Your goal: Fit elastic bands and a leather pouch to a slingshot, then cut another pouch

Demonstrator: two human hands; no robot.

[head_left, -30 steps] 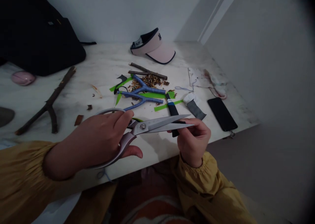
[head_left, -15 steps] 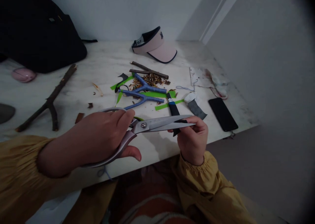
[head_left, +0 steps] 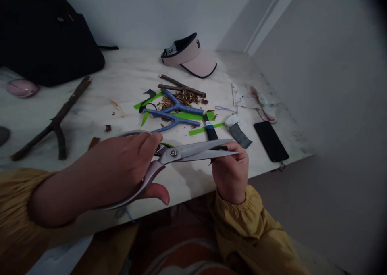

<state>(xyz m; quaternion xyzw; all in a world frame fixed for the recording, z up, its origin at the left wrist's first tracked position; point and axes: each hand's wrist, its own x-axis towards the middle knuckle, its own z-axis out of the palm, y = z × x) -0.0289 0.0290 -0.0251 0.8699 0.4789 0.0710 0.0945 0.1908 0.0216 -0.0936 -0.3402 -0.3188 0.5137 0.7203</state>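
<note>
My left hand point(head_left: 127, 166) is closed around the handles of large metal scissors point(head_left: 193, 151), its thumb below the lower handle. The blades point right, slightly parted. Between their tips lies a small black strip point(head_left: 223, 148), pinched by the fingers of my right hand point(head_left: 231, 166); most of it is hidden by the blades and fingers. Just beyond the blades is a knife with a dark handle point(head_left: 211, 133). Two forked sticks wrapped in blue, an upper one point(head_left: 184, 109) and a lower one point(head_left: 177, 121), lie past the scissors.
Wood shavings point(head_left: 184, 99), green strips point(head_left: 205, 129) and a grey piece point(head_left: 240, 135) lie on the table. A bare forked branch point(head_left: 56, 123) is at left, a phone point(head_left: 271, 141) at right. Behind stand a pink visor point(head_left: 193, 57) and a black bag point(head_left: 60, 37).
Less of the black strip shows below the blades than before. Both hands and the scissors have shifted slightly left in view, along with the table scene.
</note>
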